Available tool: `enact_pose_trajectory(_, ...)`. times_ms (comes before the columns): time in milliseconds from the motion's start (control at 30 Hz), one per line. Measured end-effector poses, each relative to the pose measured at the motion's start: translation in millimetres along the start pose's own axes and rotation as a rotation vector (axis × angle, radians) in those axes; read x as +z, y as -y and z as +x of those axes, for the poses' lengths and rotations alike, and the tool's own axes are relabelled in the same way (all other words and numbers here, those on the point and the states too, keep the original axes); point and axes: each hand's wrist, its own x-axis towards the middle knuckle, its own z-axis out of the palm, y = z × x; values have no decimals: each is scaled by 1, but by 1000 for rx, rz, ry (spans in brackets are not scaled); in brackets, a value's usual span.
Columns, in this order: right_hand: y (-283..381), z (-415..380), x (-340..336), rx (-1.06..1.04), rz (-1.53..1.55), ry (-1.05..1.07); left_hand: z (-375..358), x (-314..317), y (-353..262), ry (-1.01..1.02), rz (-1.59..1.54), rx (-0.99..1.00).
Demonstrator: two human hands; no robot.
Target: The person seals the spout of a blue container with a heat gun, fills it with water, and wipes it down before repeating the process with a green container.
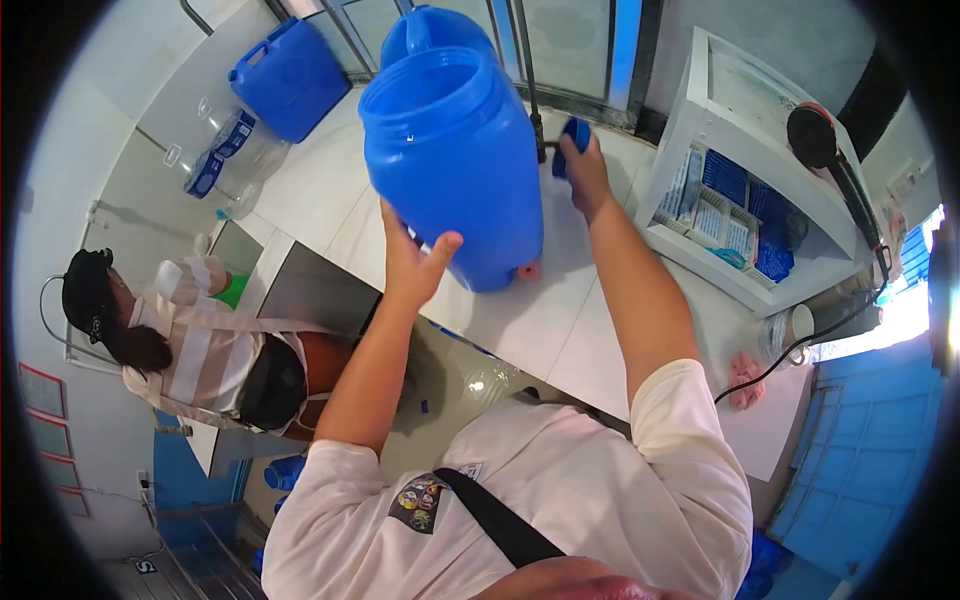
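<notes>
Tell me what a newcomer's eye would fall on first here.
Probably the big blue plastic jug, mouth uncapped, at top centre, with the left hand against its side. Just right of it, the right hand holds a blue cap. Far right, a hair dryer lies on the white cabinet.

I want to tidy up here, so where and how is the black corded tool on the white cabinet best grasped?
I'd wrap a hand around the black corded tool's handle, coming from the near side: the handle is slim, between the wide round head and the cord, and its cord end points nearer the wearer.
</notes>
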Motion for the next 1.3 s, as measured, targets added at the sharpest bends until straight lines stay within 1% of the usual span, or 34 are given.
enact_pose_trajectory(33, 29, -7, 5, -22, 157, 111, 10, -2, 12, 7, 12, 28)
enact_pose_trajectory(67, 42, -8, 4, -61, 202, 137, 20, -4, 18, 6, 12, 12)
enact_pose_trajectory(100, 52, -11, 1, -99, 248, 160, 29, -7, 25, 12, 54, 92)
enact_pose_trajectory(133, 69, -24, -7, -76, 243, 154, 30, -7, 31, 22, 96, 166)
enact_pose_trajectory(167, 86, -45, -20, -145, 89, 229, 25, -3, 21, 2, 54, 141)
enact_pose_trajectory(200, 91, -71, -37, -198, -67, 308, 8, 3, 28, 13, 51, 98)
enact_pose_trajectory(233, 88, -96, -59, -159, -79, 302, -7, 11, 36, -112, 62, 27)
enact_pose_trajectory(267, 87, -121, -85, -155, -375, 393, -19, 17, 43, -234, 78, -35)
enact_pose_trajectory(300, 87, -144, -107, -155, -669, 483, -47, 21, 74, -270, 56, -338)
enact_pose_trajectory(333, 76, -168, -123, -160, -906, 467, -67, 40, 50, -168, -143, -625)
enact_pose_trajectory(367, 60, -188, -137, -165, -1147, 446, -75, 50, 53, 11, -331, -884)
enact_pose_trajectory(400, 46, -207, -147, -145, -1159, 432, -83, 61, 59, 203, -518, -1141)
enact_pose_trajectory(433, 33, -224, -152, -151, -1323, 458, -83, 75, 67, 236, -522, -1151)
enact_pose_trajectory(467, 31, -237, -157, -155, -1489, 477, -74, 92, 76, 197, -653, -1222)
enact_pose_trajectory(500, 36, -247, -158, -132, -1504, 449, -67, 107, 84, 155, -781, -1295)
enact_pose_trajectory(533, 42, -254, -154, -105, -1472, 465, -61, 117, 92, 188, -780, -1297)
enact_pose_trajectory(600, 58, -251, -164, -79, -1441, 464, -47, 131, 96, 94, -1293, -1265)
enact_pose_trajectory(633, 69, -237, -170, -97, -1428, 386, -42, 141, 92, 91, -1235, -1218)
enact_pose_trajectory(667, 78, -220, -176, -116, -1412, 314, -38, 151, 85, 103, -1231, -1216)
enact_pose_trajectory(733, 83, -168, -206, -185, -1466, 75, -34, 164, 77, -186, -1280, -1205)
enact_pose_trajectory(767, 86, -142, -223, -157, -1523, -2, -32, 165, 86, -182, -1277, -1201)
enact_pose_trajectory(800, 92, -121, -235, -130, -1579, -82, -29, 164, 105, -177, -1266, -1154)
enact_pose_trajectory(833, 98, -107, -242, -135, -1575, -89, -29, 164, 123, -170, -1255, -1106)
enact_pose_trajectory(867, 106, -95, -248, -35, -1664, -86, -31, 164, 138, -163, -1256, -1097)
enact_pose_trajectory(900, 111, -83, -252, 69, -1750, -83, -33, 165, 153, -109, -1101, -1117)
enact_pose_trajectory(933, 111, -72, -255, 63, -1747, -89, -35, 166, 158, -59, -945, -1134)
enact_pose_trajectory(967, 108, -63, -255, 106, -1795, -61, -37, 167, 138, -57, -943, -1129)
enact_pose_trajectory(1000, 105, -61, -256, 152, -1842, -28, -40, 170, 99, -129, -923, -1186)
enact_pose_trajectory(1033, 108, -59, -254, 147, -1840, -30, -40, 173, 76, -200, -905, -1237)
enact_pose_trajectory(1067, 113, -58, -251, 187, -1870, -1, -36, 172, 77, -199, -904, -1232)
enact_pose_trajectory(1100, 116, -57, -249, 228, -1902, 28, -31, 167, 78, -231, -955, -1285)
enact_pose_trajectory(1167, 107, -52, -252, 237, -1889, 28, -26, 163, 82, -269, -1004, -1342)
enact_pose_trajectory(1233, 99, -48, -257, 238, -1880, 30, -24, 161, 87, -309, -931, -1173)
enact_pose_trajectory(1300, 98, -49, -259, 177, -1819, -45, -26, 155, 102, -291, -911, -1173)
